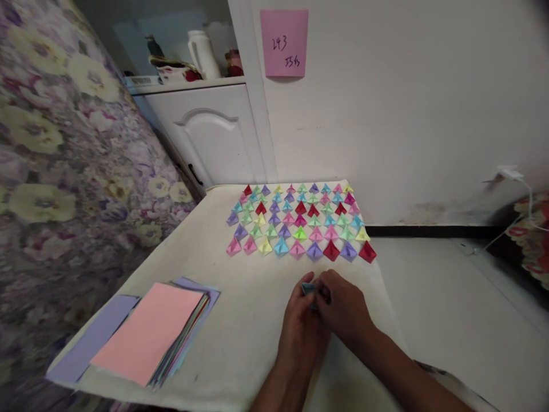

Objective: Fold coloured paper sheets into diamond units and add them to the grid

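Your left hand (298, 329) and right hand (346, 306) grip a small blue folded paper (307, 288) between their fingers, over the table (244, 320). Rows of colourful paper shapes (314, 252) lie beyond; a paper stack (150, 332) sits to your left.

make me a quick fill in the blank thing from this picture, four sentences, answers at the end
1. Between them, the left hand and right hand hold a small blue piece of folded ____.
2. Beyond the hands, the many small folded pieces are laid out in ____.
3. The large sheet on top of the stack is coloured ____.
4. The number written on the note on the wall is ____.

Missing words: paper; rows; pink; 243.
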Demonstrator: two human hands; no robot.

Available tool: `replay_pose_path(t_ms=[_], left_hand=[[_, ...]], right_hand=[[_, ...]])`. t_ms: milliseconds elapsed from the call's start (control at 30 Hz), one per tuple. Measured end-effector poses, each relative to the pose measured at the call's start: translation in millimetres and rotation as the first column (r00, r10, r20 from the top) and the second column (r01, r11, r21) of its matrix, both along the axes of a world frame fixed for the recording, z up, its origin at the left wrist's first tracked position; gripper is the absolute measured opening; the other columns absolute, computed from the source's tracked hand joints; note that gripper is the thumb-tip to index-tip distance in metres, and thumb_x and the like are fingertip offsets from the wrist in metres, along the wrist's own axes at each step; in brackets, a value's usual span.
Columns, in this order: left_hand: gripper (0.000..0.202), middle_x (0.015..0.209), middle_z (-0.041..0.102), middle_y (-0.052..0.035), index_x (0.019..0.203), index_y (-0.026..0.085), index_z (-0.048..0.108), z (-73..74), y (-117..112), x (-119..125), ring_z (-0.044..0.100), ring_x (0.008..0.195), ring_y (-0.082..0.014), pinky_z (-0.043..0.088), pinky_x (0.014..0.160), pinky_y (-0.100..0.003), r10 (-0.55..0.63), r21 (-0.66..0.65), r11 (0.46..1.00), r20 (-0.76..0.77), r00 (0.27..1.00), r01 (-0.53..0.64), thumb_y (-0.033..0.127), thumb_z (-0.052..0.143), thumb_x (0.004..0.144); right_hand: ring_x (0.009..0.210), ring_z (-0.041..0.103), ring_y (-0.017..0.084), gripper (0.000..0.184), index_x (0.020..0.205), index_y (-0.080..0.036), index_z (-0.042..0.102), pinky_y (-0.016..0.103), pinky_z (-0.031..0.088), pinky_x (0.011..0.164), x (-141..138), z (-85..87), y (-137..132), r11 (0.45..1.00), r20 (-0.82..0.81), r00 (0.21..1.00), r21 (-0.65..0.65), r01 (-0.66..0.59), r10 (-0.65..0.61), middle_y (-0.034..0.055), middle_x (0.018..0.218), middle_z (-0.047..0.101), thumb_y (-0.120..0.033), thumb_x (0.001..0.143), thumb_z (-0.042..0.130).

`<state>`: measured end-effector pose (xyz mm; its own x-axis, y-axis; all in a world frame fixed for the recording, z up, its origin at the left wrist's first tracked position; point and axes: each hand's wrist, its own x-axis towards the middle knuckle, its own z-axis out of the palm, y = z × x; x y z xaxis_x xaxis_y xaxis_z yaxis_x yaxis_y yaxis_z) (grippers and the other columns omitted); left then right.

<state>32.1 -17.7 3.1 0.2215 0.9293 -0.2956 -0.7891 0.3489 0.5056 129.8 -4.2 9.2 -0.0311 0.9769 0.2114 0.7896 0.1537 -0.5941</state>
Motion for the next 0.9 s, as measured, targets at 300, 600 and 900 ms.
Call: replay_pose_path(t_ms=[300, 600, 900], left_hand=[[0.037, 0.095, 0.063, -0.0095, 0.111, 0.011, 0.053, 0.0, 6.4, -12.6, 0.061, 0.083, -0.0149, 0.046, 0.077, -0.026, -0.007, -0.057, 0.998, -0.061, 0.998, 0.004, 0.010, 0.051, 0.074], [0.031, 0.093, 0.063, -0.0093, 0.109, 0.011, 0.054, 5.8, 7.3, -16.7, 0.060, 0.079, -0.0155, 0.046, 0.073, -0.028, -0.050, -0.069, 0.996, 0.000, 0.999, 0.050, 0.012, 0.050, 0.078], [0.038, 0.090, 0.064, -0.0094, 0.108, 0.010, 0.051, 3.8, 8.7, -17.2, 0.061, 0.079, -0.0153, 0.044, 0.073, -0.027, -0.078, -0.048, 0.996, -0.094, 0.992, 0.074, 0.003, 0.056, 0.071]], right_hand=[[0.062, 0.052, 0.012, 0.005, 0.072, -0.022, 0.055, 0.022, 0.032, 0.055, 5.7, 6.5, -5.2, 0.998, -0.087, 0.995, -0.036, -0.048, 0.045, -0.0024, 0.072, 0.056, -0.017, 0.071, 0.052], [0.060, 0.052, 0.011, 0.009, 0.068, -0.022, 0.055, 0.021, 0.034, 0.056, 4.2, 4.0, -5.7, 0.999, -0.091, 0.995, -0.012, -0.052, 0.051, -0.0036, 0.072, 0.055, -0.014, 0.072, 0.052], [0.061, 0.052, 0.011, 0.007, 0.066, -0.022, 0.059, 0.022, 0.035, 0.056, 6.3, 2.2, -3.7, 0.991, -0.153, 0.983, -0.079, -0.111, 0.098, -0.0029, 0.070, 0.054, -0.015, 0.068, 0.057]])
